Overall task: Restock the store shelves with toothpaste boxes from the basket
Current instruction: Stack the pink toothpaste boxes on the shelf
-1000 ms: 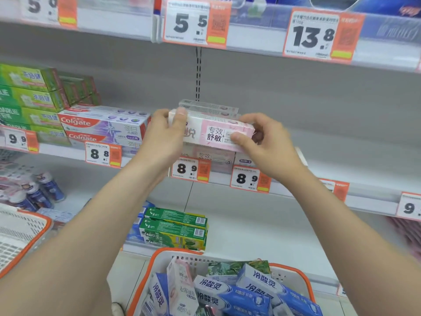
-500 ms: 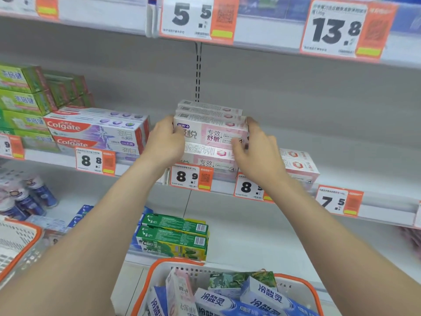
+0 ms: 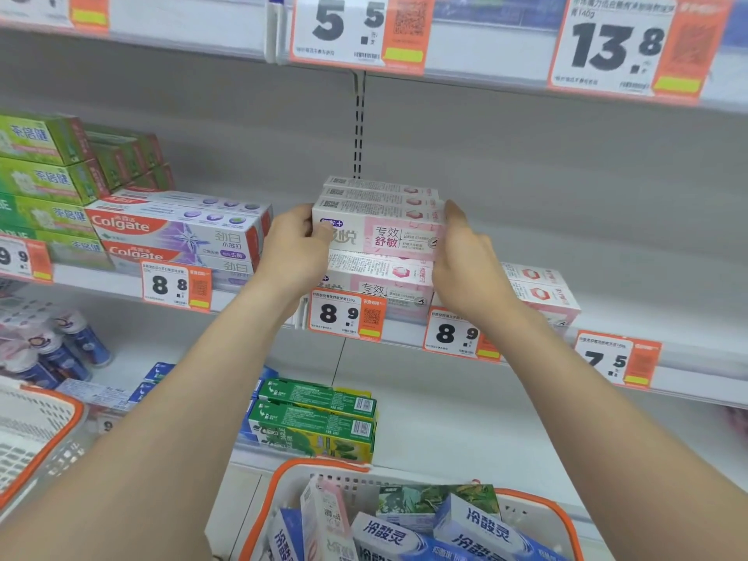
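At a store aisle, white shelving with a grey back panel [image 3: 566,188] is faced. Its middle shelf [image 3: 696,382] is stocked left to right with green boxes [image 3: 40,172], Colgate boxes [image 3: 174,232], a pink-white stack [image 3: 380,285], then lower pink-white boxes [image 3: 542,293]. An orange-rimmed basket [image 3: 319,465] is seen at bottom centre, filled with blue 冷酸灵 boxes [image 3: 477,524]; a second basket [image 3: 60,402] is cut off at left. One pink toothpaste box [image 3: 388,234], marked 专效舒敏, is set on top of the stack, front row. Its left end is gripped by the left hand [image 3: 291,249], thumb on the front face. Its right end is pressed by the right hand [image 3: 465,261], fingers near straight. Price tags are read as 5.5 [image 3: 352,30] and 13.8 [image 3: 619,46] on the upper rail, and 8.8 [image 3: 176,287], 8.9 [image 3: 346,315], 8.9 [image 3: 457,334], 7.5 [image 3: 615,362] on the middle rail.
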